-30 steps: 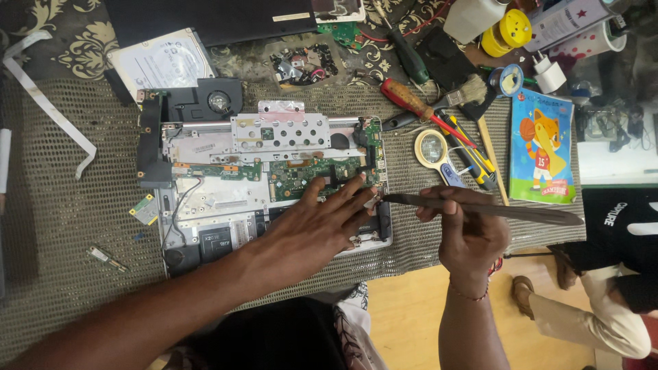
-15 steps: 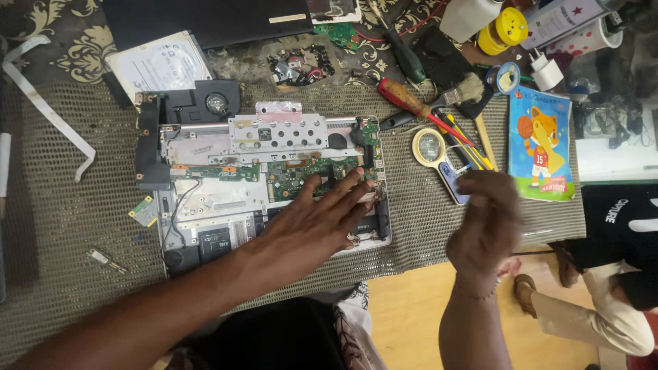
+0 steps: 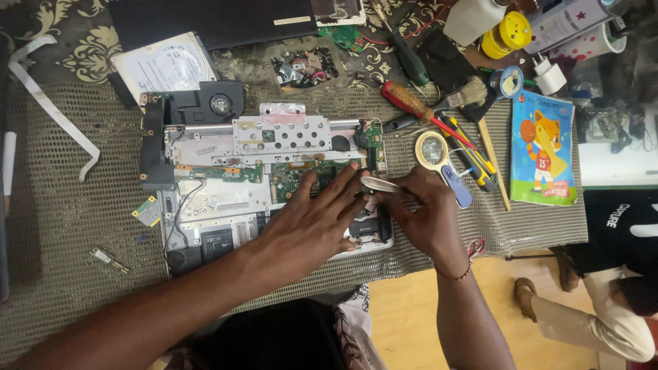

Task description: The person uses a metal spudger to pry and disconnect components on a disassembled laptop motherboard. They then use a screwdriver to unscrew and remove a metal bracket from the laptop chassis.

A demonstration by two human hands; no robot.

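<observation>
A table covered with a grey-green mesh mat carries an opened laptop chassis, its metal frame and green circuit boards bared, lying at the middle of the mat. The left hand lies flat on the near right part of the chassis, fingers spread over the green board. Just right of it the right hand pinches a slim metal tool, whose tip points left to the left fingertips. Right of the chassis lie a magnifying glass, a red-handled screwdriver, a brush and a picture booklet. At the far edge sit a disc sleeve, a black cooling fan and a pile of small parts. Past the near right edge shows a wooden floor, where another person's leg rests.
</observation>
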